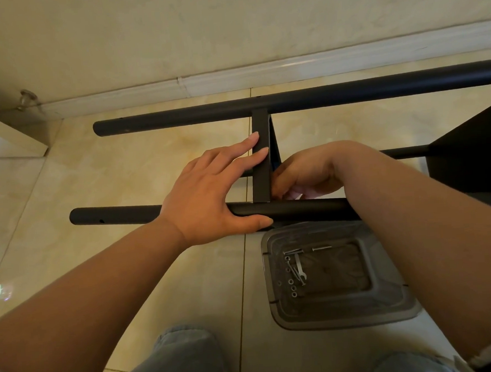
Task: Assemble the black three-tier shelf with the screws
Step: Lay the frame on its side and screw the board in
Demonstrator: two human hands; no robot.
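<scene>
The left hand lay at the middle of the frame with its fingers straight and spread, the fingertips pressed against the flat black shelf panel standing on edge, the thumb stretched along the near black tube beneath it. The right hand sat just right of that panel, fingers curled down into the corner where the panel met the near tube; whether it pinched anything there could not be told, since the fingers hid the spot.

The shelf frame lay on its side on the tiled floor. The near tube ran across the middle of the frame, the far tube ran parallel above it near the skirting board, and the panel bridged the two. A thinner black rod showed at right centre, meeting a second black panel at the right edge.

Below the near tube, lower right of centre, a grey plastic tray rested on the floor, holding loose screws, nuts and a small wrench. Jeans-clad knees filled the bottom edge.
</scene>
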